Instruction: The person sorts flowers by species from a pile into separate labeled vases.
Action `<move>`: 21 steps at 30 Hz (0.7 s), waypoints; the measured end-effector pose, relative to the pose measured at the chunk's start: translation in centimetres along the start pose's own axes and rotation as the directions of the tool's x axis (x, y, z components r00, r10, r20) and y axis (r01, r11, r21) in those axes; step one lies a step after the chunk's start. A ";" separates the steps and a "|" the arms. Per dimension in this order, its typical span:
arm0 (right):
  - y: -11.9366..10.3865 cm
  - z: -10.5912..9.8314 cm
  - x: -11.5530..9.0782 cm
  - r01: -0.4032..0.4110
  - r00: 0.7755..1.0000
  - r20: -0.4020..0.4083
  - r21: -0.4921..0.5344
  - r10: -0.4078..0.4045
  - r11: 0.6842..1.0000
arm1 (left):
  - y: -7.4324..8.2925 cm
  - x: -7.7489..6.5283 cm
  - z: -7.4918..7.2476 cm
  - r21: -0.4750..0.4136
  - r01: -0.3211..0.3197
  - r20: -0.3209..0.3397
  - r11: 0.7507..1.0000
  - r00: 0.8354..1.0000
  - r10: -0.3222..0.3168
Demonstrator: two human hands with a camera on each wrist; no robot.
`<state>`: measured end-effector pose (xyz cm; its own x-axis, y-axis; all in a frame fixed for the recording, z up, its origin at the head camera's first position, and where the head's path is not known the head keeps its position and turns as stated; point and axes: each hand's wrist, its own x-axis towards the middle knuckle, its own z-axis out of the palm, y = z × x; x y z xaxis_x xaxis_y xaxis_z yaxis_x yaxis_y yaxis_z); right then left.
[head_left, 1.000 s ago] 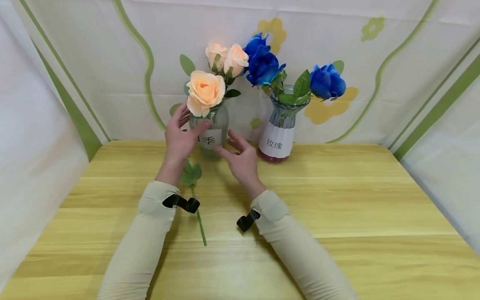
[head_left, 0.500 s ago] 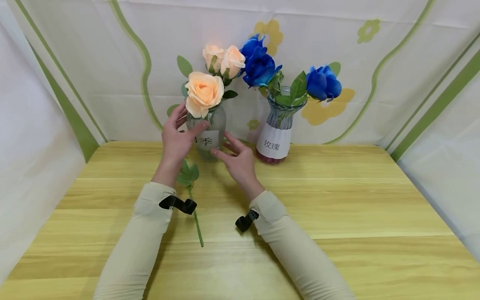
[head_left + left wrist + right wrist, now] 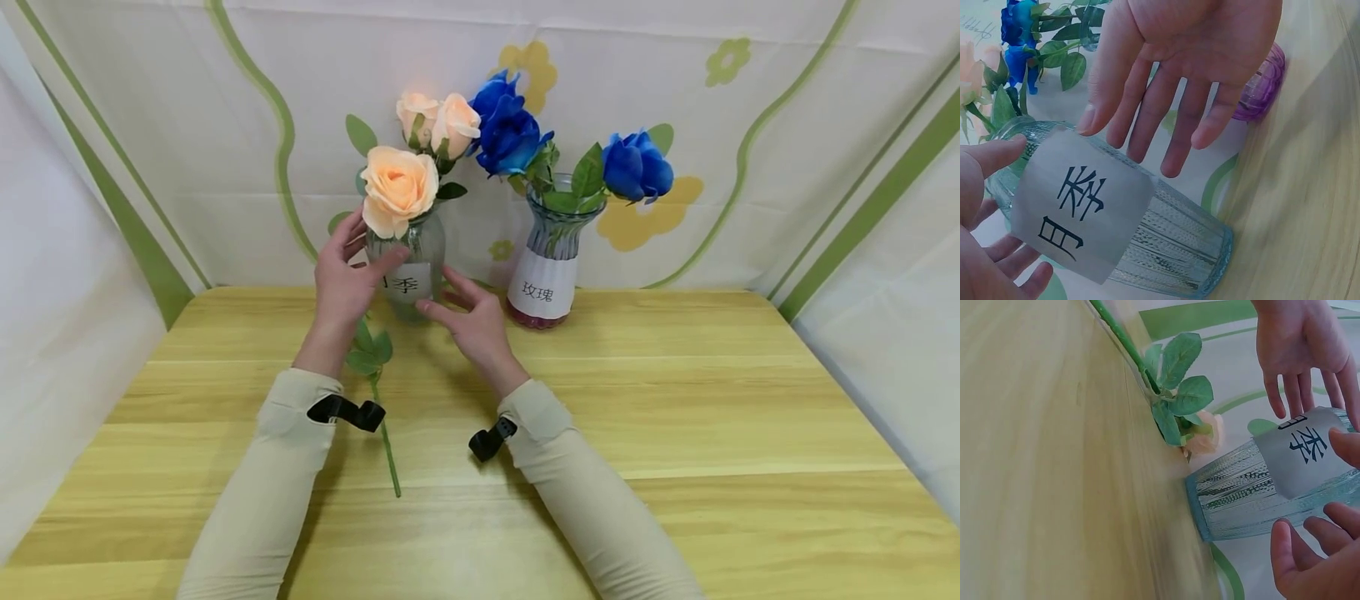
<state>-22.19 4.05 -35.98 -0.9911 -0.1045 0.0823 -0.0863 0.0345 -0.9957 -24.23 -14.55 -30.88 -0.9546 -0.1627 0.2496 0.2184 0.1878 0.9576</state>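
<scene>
A clear ribbed glass vase (image 3: 431, 242) with a white label (image 3: 1085, 200) stands upright near the back of the table, holding several peach roses (image 3: 400, 187). My left hand (image 3: 347, 271) is on its left side, with the thumb over the front near the label and the fingers reaching behind. At the lower right side, my right hand (image 3: 480, 325) has its fingers spread loosely around the glass; whether they touch it I cannot tell. A rose stem (image 3: 386, 442) with green leaves lies in front of the vase, and its peach bloom (image 3: 1204, 436) shows in the right wrist view.
Just right of the hands stands a second vase (image 3: 543, 275), with a white label and a purple-red base. It holds several blue roses (image 3: 637, 167). A white patterned cloth (image 3: 247, 167) hangs behind the wooden table (image 3: 712, 417).
The whole head view drifts slightly to the left. Both hands keep their places around the vase, and the flowers stay as they were.
</scene>
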 end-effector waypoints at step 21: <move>-0.2 -0.1 0.2 -0.042 0.999 -0.012 -0.029 0.042 0.999 | -1.8 -6.4 -5.6 0.061 0.419 -0.034 0.906 0.908 -0.417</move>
<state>-22.41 4.14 -35.77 -0.9950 -0.0912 0.0411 -0.0473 0.0676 -0.9966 -17.43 -19.28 -33.41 -0.9511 -0.2593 -0.1679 -0.2140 0.1611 0.9635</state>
